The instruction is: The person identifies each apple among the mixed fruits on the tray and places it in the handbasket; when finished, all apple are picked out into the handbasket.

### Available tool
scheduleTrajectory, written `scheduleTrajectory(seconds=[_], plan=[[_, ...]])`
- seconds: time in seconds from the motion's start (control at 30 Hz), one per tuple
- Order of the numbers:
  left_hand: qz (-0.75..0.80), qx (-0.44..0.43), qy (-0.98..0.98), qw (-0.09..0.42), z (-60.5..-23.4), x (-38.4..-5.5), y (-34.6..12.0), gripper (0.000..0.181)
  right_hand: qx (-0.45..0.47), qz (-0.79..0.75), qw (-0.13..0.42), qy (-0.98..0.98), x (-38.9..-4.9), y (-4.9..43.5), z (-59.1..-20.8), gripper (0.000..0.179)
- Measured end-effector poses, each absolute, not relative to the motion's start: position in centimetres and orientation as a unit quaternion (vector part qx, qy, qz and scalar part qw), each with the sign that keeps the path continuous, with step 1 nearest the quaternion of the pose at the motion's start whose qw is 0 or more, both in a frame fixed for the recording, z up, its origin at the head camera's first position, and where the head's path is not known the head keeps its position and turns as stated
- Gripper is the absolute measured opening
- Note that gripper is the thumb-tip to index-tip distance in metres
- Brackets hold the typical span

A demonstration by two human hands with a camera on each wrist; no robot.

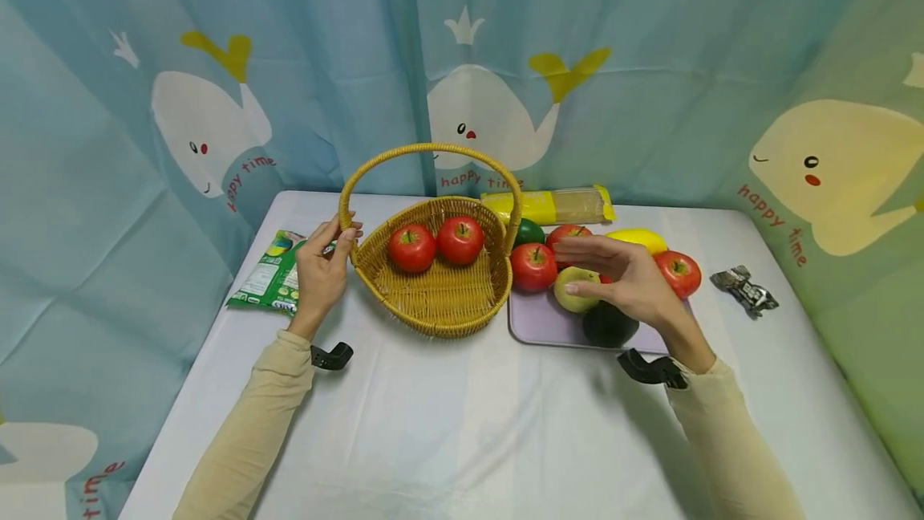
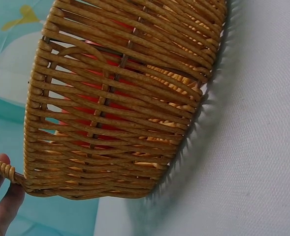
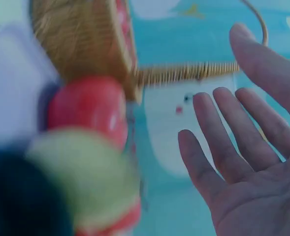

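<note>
A woven basket (image 1: 440,303) stands on the table with two red apples (image 1: 412,248) inside. My left hand (image 1: 321,275) pinches the left foot of its tall handle (image 1: 426,148); fingertips (image 2: 12,199) around the handle show in the left wrist view. To the right, my right hand (image 1: 635,283) hovers over a lilac tray (image 1: 537,329), fingers extended, palm bare in the right wrist view. Below and beside this hand lie a pale green round fruit (image 1: 573,295), a dark avocado-like fruit (image 1: 609,324) and several red apples (image 1: 533,266). The hand partly hides the tray's fruit.
Left of the basket lies a green snack bag (image 1: 267,279), partly behind my left hand. A yellow packet (image 1: 570,205) lies behind the tray, near a dark green fruit (image 1: 529,232) and a yellow fruit (image 1: 638,241). A black wrapped item (image 1: 745,290) is at the right.
</note>
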State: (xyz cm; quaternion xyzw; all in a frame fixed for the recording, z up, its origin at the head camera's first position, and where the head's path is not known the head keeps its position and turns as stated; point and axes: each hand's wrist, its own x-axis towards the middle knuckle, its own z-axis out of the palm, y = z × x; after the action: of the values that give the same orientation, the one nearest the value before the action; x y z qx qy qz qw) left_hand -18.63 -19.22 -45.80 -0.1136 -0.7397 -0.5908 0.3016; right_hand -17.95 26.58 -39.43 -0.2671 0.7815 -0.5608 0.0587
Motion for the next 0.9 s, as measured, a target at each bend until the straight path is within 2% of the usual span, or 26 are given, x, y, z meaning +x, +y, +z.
scheduleTrajectory(seconds=[0.13,0.43,0.63,0.9], plan=[[-0.592,-0.111,-0.739,0.302,-45.6,-18.6,-19.1,0.030,-0.237,-0.556,0.015,0.796,-17.7,30.0,-39.9,0.062],[-0.594,-0.106,-0.738,0.302,-45.5,-18.5,-19.0,0.031,-0.162,-0.504,-0.038,0.848,-17.5,36.4,-40.4,0.076],[-0.593,-0.102,-0.738,0.305,-44.8,-18.0,-18.6,0.031,-0.148,-0.470,-0.049,0.869,-18.1,39.0,-41.9,0.084],[-0.596,-0.106,-0.735,0.306,-44.5,-17.8,-18.4,0.030,-0.103,-0.459,-0.039,0.882,-18.4,41.3,-43.6,0.086]])
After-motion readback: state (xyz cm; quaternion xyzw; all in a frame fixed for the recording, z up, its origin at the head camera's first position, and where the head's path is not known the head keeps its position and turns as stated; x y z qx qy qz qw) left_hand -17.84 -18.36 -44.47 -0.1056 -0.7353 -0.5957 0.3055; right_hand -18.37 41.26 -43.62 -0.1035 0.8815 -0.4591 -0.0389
